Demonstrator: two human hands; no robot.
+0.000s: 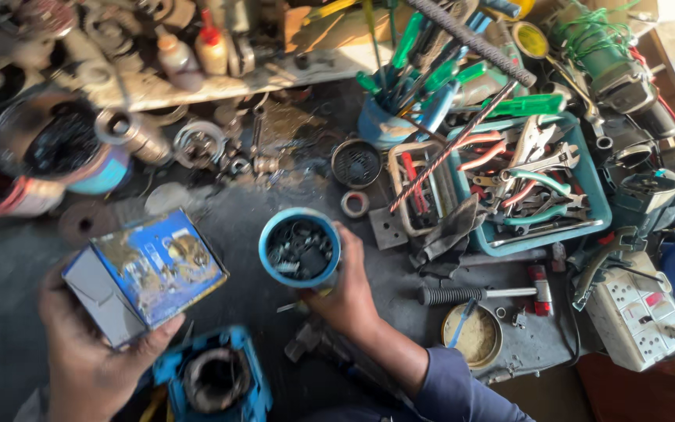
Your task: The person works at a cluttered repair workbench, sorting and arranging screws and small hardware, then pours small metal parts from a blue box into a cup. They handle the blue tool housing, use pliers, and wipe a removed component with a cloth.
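Observation:
My left hand (pixel 91 355) holds a small blue and grey cardboard box (pixel 144 275) with pictures of parts on its top face, above the dark workbench at the lower left. Wrapped around a blue cylindrical cup (pixel 300 248) near the middle of the bench is my right hand (pixel 347 293); the cup is full of small dark metal bits such as nuts and screws. Below the box sits a blue motor housing (pixel 214 379) with copper windings showing inside.
A teal tray of pliers and wrenches (pixel 599 207) lies at the right, with a rebar rod (pixel 451 148) across it. A blue pot of green-handled screwdrivers (pixel 380 125) stands behind. A hammer (pixel 482 294), a white socket strip (pixel 638 312), a round tin lid (pixel 472 336) and motor parts (pixel 56 141) crowd the bench.

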